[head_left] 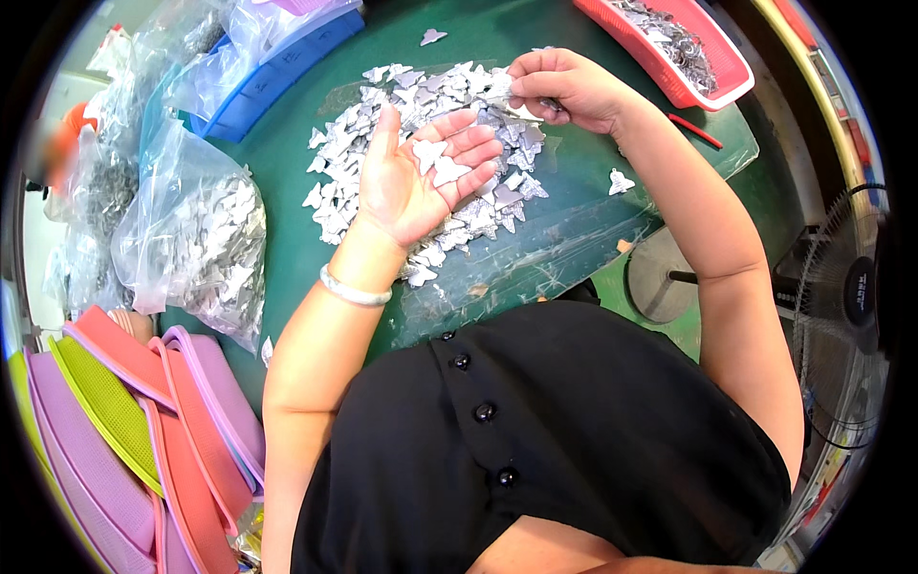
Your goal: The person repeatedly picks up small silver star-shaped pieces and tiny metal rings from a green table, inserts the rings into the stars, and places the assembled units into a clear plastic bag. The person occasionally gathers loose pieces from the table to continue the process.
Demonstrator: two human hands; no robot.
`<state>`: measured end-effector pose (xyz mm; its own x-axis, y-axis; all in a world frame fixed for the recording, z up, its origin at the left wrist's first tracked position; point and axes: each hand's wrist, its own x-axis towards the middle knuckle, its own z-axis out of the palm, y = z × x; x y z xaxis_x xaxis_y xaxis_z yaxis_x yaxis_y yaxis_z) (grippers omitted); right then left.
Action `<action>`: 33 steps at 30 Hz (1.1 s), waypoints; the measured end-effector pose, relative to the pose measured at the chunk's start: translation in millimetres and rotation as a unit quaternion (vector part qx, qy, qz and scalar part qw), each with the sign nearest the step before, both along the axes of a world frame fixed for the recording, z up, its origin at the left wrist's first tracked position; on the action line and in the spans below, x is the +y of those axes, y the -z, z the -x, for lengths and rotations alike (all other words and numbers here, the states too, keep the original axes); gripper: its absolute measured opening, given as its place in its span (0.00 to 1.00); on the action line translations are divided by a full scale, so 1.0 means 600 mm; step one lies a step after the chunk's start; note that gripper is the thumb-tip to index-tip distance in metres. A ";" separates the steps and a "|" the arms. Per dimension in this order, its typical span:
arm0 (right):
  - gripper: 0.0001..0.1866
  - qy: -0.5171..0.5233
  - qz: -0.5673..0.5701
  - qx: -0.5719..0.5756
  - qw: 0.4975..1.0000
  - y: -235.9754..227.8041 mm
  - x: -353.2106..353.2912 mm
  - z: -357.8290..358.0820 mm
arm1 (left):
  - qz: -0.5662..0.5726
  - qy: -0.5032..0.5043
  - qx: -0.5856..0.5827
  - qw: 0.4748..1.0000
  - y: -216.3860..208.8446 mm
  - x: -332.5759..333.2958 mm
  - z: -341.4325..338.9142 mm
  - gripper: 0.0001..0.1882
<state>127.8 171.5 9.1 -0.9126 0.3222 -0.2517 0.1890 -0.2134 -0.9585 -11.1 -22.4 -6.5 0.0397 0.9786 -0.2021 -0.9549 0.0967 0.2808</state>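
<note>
My left hand [406,177] is turned palm up with its fingers stretched out, holding two small silver butterfly-shaped metal pieces [448,172] on the palm and fingers. Beneath and around it spreads a loose pile of the same metal pieces [335,206] on the green table. At the far right edge of that pile, my right hand [569,88] is pinched closed, palm down. A silver piece shows at its fingertips, partly covered by the fingers. One loose butterfly-shaped piece [621,182] lies apart on the right, and another piece [433,37] lies beyond the pile.
Clear plastic bags of metal pieces [215,230] stand on the left, beside a blue bin [277,72]. A red basket [732,77] of metal parts sits far right, near a red stick [695,131]. Stacked coloured baskets [105,421] fill the lower left. A fan [841,297] stands right.
</note>
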 end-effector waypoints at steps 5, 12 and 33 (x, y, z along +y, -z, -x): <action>0.05 -0.035 0.015 0.003 0.999 -0.025 -0.023 0.005 | 0.012 -0.014 -0.005 1.000 -0.002 0.002 -0.006 0.40; 0.05 -0.056 -0.048 -0.014 0.997 -0.044 -0.045 0.011 | 0.029 -0.039 0.019 0.999 -0.019 -0.004 -0.013 0.42; 0.18 -0.102 -0.586 0.015 0.803 0.031 0.018 0.090 | 0.148 -0.144 0.208 0.956 -0.005 -0.023 0.011 0.07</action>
<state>73.8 182.3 -9.4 -0.9766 0.1648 0.1379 0.0791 0.8725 -0.4822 -17.7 -36.0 -3.4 -0.3661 0.8343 -0.4122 -0.7658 -0.0184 0.6429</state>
